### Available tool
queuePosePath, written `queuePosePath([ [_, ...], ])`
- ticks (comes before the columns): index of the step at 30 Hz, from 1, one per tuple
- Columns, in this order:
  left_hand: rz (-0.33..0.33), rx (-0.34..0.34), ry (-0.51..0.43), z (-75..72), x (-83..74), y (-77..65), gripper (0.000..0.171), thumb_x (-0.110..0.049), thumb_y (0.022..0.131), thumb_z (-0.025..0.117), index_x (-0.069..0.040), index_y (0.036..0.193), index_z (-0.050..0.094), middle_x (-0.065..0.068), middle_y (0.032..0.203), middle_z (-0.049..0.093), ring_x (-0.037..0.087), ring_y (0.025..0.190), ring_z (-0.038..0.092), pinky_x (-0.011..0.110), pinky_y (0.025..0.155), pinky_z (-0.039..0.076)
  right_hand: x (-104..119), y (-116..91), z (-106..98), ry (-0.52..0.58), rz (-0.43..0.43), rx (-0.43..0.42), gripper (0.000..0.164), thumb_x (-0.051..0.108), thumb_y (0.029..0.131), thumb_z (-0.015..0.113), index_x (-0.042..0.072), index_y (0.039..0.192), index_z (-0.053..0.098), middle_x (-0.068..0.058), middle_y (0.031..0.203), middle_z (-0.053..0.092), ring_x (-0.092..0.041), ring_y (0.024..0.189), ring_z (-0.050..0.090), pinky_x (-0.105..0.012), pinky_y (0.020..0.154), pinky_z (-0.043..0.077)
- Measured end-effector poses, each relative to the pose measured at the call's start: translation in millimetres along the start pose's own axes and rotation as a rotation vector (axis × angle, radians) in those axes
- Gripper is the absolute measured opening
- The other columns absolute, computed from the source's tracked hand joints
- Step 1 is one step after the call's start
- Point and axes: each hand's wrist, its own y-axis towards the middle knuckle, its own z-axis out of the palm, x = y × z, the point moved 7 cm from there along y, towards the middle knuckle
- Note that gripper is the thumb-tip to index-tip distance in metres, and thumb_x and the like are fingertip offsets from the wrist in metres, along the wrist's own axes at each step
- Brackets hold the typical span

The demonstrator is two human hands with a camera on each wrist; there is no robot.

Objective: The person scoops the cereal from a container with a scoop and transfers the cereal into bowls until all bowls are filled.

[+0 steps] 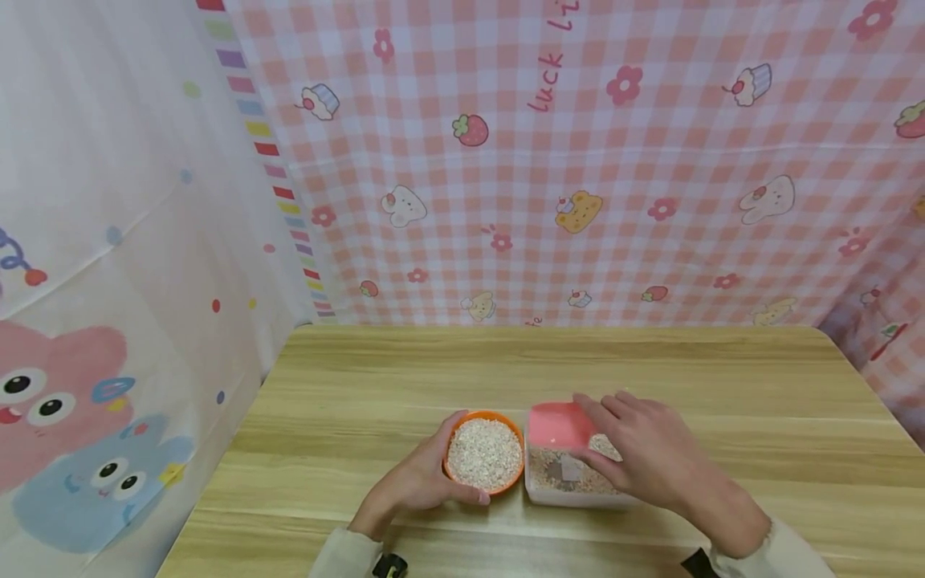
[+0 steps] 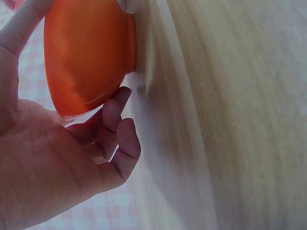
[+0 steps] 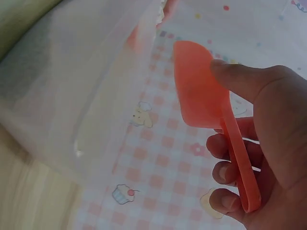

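Observation:
My left hand point(image 1: 422, 474) grips the orange bowl point(image 2: 86, 52) from its left side, thumb at the near rim and fingers around the far side. Pale flakes that look like oats point(image 1: 484, 454) fill the bowl, which stands upright on the table. In my right hand point(image 1: 654, 449) is a pink scoop point(image 1: 555, 427), its handle point(image 3: 242, 167) lying along the curled fingers and the thumb against its blade. The scoop is above a translucent plastic box point(image 1: 578, 499) just right of the bowl. More flakes point(image 1: 596, 479) lie inside the box, with a greyish patch among them; the scoop and hand hide part of it.
A wood-grain table point(image 1: 405, 369) lies under everything. Behind it hangs a pink checked cloth point(image 1: 506, 177) with printed figures, and a white printed cloth point(image 1: 144, 241) hangs at the left.

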Motion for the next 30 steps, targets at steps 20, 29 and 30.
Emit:
queuePosePath([
  [20, 0.012, -0.008, 0.017, 0.0, -3.3, 0.0, 0.119, -0.036, 0.067, 0.092, -0.015, 0.158, 0.018, 0.015, 0.152, 0.04, 0.033, 0.138, 0.038, 0.059, 0.113, 0.028, -12.3, -18.0, 56.9, 0.091, 0.073, 0.21, 0.054, 0.036, 0.081, 0.079, 0.009, 0.125, 0.065, -0.002, 0.095, 0.069, -0.021, 0.09, 0.061, -0.038, 0.074, 0.041],
  [29, 0.01, -0.008, 0.009, 2.1, -2.5, 1.2, 0.119, -0.035, 0.068, 0.092, -0.015, 0.158, 0.018, 0.014, 0.153, 0.039, 0.032, 0.14, 0.037, 0.058, 0.114, 0.027, -18.3, -20.5, 69.3, 0.115, 0.146, 0.287, 0.053, 0.041, 0.083, 0.077, 0.011, 0.125, 0.065, -0.003, 0.098, 0.07, -0.022, 0.092, 0.058, -0.039, 0.074, 0.037],
  [30, 0.011, -0.009, 0.015, 2.1, -2.2, 1.5, 0.119, -0.035, 0.068, 0.092, -0.014, 0.158, 0.017, 0.014, 0.153, 0.039, 0.032, 0.14, 0.037, 0.058, 0.114, 0.027, -19.1, -20.6, 70.1, 0.124, 0.16, 0.297, 0.054, 0.042, 0.083, 0.076, 0.011, 0.125, 0.065, -0.003, 0.098, 0.07, -0.022, 0.092, 0.057, -0.039, 0.074, 0.036],
])
